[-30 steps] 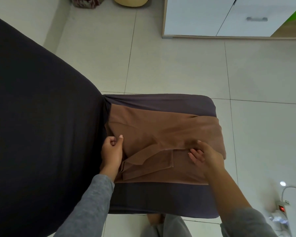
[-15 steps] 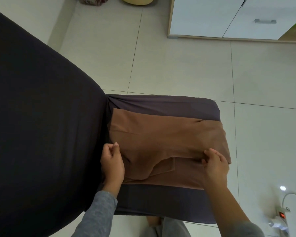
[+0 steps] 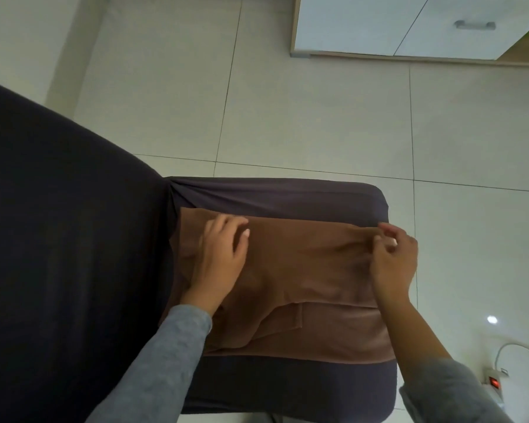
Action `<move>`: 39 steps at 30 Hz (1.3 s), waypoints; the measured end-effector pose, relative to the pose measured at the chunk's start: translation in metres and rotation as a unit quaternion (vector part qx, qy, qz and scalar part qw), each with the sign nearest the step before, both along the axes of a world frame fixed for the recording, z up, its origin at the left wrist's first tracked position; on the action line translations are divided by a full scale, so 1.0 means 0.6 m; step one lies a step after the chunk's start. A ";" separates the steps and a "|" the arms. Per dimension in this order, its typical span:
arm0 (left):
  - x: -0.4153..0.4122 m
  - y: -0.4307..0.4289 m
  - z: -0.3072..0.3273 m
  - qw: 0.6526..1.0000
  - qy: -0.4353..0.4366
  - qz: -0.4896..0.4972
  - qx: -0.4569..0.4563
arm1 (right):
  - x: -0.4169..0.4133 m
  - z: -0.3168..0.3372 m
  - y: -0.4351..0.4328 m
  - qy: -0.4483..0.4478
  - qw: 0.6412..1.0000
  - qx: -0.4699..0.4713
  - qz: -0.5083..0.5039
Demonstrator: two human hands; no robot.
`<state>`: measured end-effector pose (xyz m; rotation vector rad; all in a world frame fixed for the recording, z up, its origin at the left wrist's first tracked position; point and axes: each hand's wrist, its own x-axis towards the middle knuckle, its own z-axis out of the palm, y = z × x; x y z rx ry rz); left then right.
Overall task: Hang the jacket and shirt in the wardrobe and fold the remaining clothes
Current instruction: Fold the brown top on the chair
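A brown garment [image 3: 303, 270] lies folded flat across the dark grey covered seat [image 3: 287, 196] of a chair. My left hand [image 3: 220, 261] rests flat on the garment's left part, fingers spread, pressing the cloth down. My right hand [image 3: 394, 257] is at the garment's far right corner, where its fingertips pinch the cloth's edge. A smaller folded flap of the same brown cloth shows near the front edge of the garment. Grey sleeves cover both forearms.
The chair's tall dark backrest [image 3: 58, 239] fills the left side. A white wardrobe [image 3: 394, 25] with a metal handle [image 3: 474, 25] stands at the top right on the pale tiled floor [image 3: 287, 111]. A power strip [image 3: 495, 384] with a red switch and white cable lies at the lower right.
Both hands moved from the garment's near edge to its far edge. The left hand opened and now lies flat on the cloth. The right hand now pinches the far right corner.
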<state>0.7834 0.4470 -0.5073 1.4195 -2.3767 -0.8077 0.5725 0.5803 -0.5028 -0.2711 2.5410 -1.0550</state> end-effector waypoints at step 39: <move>-0.046 -0.006 -0.062 0.984 -0.146 -0.100 -0.023 | 0.041 -0.046 0.005 0.140 0.947 0.075 0.278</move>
